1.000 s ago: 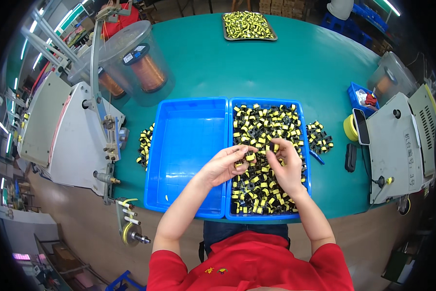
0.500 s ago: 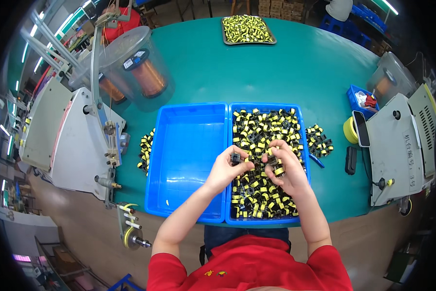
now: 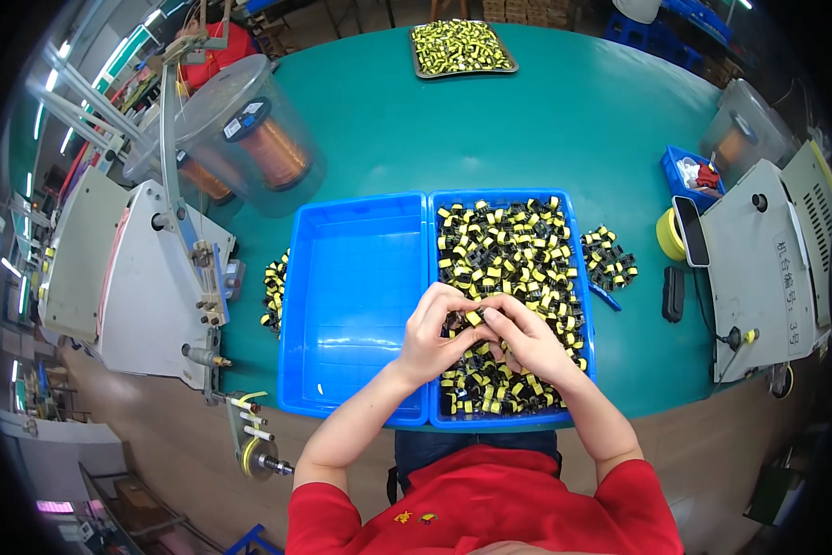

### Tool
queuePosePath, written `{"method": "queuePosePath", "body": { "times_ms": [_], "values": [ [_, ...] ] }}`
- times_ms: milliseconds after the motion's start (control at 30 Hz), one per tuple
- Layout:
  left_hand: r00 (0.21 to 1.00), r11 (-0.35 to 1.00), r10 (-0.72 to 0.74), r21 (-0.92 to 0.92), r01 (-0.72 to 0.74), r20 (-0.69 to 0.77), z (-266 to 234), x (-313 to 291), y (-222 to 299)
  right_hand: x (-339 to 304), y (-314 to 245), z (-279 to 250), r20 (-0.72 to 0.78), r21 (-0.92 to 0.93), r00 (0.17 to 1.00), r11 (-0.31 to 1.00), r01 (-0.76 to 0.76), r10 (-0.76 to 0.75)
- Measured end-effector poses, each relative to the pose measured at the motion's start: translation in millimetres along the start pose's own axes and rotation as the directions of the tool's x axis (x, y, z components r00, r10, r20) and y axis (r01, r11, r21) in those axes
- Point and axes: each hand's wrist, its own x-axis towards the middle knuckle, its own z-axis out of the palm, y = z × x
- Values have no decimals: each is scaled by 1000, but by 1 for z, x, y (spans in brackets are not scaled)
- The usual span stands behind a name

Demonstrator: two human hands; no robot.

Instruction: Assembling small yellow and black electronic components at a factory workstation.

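My left hand [image 3: 427, 338] and my right hand [image 3: 538, 350] meet over the right-hand blue tray [image 3: 590, 388]. Between their fingertips is a small coil bobbin [image 3: 474, 317], black with a yellow tape wrap, and both hands are closed on it. Whether the curled lower fingers of my right hand hold another piece is hidden. Below, the tray is heaped with coil bobbins [image 3: 499, 242] of the same kind. Joined to its left side stands a second blue tray [image 3: 351, 277], bare but for a tiny pale scrap near its front edge.
Loose bobbins lie beside the trays, one pile [image 3: 608, 259] at right, another [image 3: 274, 291] at left. A blue pen [image 3: 606, 297], a phone [image 3: 689, 231] and machines [image 3: 758, 268] flank the right. Copper wire spools [image 3: 273, 148] stand back left; a metal tray [image 3: 462, 48] sits far back.
My hands were apart, each with a bobbin at its fingers. They have come together, the right one moving left and slightly down to meet the left. The whole view has shifted slightly.
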Motion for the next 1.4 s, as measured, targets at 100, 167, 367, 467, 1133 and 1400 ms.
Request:
{"method": "queuePosePath", "body": {
  "times_ms": [100, 167, 367, 467, 1133, 1400],
  "values": [
    [1000, 1000, 10, -24, -10, -3, 1, 0, -3, -1, -1, -1, -17, -22, 1000, 1000, 19, -20],
    [999, 999, -33, -37, 34, 22, 0, -2, -1, 0, 0, -1, -20, -33, 999, 999, 29, -30],
    [1000, 1000, -2, -29, 3, 16, -2, 3, 0, 1, -3, -2, -21, 29, 1000, 1000, -1, 2],
    [1000, 1000, -4, 8, 3, 27, -6, 7, 2, 0, -3, -4, -41, 70, 998, 997, -39, 41],
    [516, -107, -540, -662, 742, 665, -15, 9, -8, 1, -2, -10, -19, 233, 999, 971, 45, -41],
    [580, 127, -537, -621, 773, 612, -13, 6, -7, 2, 15, 0, -201, -331, 871, 868, 370, -448]
  ]
}}
